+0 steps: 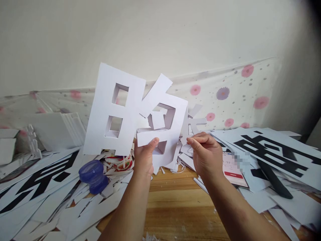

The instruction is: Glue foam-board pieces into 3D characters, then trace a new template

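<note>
Gripping a white cutout (134,100) above the table (173,197) with the left hand (144,157); closing the right hand (207,154) in a pinch just beside it, on what being impossible to tell.

The white cutout (135,108) hides fingers of the left hand (143,157).

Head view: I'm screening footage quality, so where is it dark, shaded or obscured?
Head view throughout: upper-right corner nearly black; grey shading inside the openings of the thick white cut-out character; blocky mosaic covering part of the pale, red-buttoned rectangular phone screen.
</note>
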`<state>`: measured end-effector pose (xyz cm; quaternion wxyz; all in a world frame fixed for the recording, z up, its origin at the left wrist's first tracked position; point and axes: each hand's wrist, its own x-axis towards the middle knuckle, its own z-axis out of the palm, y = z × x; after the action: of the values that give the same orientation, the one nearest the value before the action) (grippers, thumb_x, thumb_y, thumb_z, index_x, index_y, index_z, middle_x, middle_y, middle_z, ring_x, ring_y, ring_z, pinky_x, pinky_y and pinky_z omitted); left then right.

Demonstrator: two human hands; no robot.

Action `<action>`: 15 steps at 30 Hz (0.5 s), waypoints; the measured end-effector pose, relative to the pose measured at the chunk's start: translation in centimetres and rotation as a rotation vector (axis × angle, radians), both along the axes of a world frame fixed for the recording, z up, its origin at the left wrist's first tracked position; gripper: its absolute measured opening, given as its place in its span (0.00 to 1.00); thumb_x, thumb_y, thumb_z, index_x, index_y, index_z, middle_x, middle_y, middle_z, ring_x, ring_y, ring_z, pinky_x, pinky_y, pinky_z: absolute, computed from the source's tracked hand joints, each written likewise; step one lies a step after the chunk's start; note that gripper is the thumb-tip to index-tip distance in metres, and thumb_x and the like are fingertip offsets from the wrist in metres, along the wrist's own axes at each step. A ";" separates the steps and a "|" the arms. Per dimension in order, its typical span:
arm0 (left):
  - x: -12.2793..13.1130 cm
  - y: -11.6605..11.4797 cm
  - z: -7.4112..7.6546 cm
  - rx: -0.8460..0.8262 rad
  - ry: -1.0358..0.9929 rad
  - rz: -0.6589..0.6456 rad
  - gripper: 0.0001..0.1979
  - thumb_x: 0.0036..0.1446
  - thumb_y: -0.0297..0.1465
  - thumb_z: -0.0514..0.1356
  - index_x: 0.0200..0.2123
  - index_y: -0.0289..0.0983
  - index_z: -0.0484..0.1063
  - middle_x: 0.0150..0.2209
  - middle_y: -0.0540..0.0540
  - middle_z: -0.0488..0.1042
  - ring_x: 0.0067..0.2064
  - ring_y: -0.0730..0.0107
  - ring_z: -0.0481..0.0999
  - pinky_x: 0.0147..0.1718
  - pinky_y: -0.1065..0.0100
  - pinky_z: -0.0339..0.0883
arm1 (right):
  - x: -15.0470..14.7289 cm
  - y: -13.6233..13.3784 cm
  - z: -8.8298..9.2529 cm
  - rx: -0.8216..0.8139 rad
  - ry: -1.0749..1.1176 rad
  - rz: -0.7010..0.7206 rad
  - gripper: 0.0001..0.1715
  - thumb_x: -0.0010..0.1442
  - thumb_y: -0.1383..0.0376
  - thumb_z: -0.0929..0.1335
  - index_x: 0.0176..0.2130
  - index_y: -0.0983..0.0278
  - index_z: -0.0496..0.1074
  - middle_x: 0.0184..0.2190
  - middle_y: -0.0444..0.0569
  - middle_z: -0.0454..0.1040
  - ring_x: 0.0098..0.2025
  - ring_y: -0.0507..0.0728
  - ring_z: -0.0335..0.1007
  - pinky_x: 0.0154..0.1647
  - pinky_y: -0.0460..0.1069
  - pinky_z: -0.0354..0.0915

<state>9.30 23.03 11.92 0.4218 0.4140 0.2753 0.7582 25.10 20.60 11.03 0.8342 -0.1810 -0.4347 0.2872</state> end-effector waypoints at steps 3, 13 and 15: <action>0.2 -0.1 -0.1 0.070 0.061 0.020 0.32 0.41 0.31 0.74 0.52 0.38 0.72 0.49 0.42 0.78 0.51 0.57 0.77 0.50 0.62 0.70 | -0.2 -0.1 0.2 -0.006 -0.010 -0.011 0.11 0.47 0.70 0.77 0.23 0.60 0.73 0.23 0.41 0.71 0.28 0.52 0.66 0.32 0.49 0.63; 1.1 -0.9 -0.4 0.095 0.180 0.107 0.21 0.41 0.31 0.74 0.42 0.37 0.76 0.41 0.45 0.80 0.43 0.60 0.79 0.46 0.62 0.71 | -0.1 -0.7 -0.2 0.046 -0.344 -0.193 0.09 0.56 0.66 0.74 0.27 0.60 0.72 0.26 0.42 0.70 0.30 0.53 0.65 0.32 0.49 0.61; 1.3 -1.0 -0.8 0.063 0.234 0.126 0.22 0.42 0.32 0.74 0.42 0.38 0.77 0.42 0.44 0.80 0.43 0.57 0.79 0.47 0.59 0.71 | 0.0 -1.2 0.2 0.110 -0.541 -0.338 0.07 0.59 0.67 0.72 0.29 0.59 0.73 0.27 0.43 0.72 0.31 0.54 0.67 0.33 0.50 0.62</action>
<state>10.58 22.06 11.16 0.3254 0.4945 0.3240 0.7380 25.15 19.42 11.19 0.7329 -0.2750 -0.6191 0.0620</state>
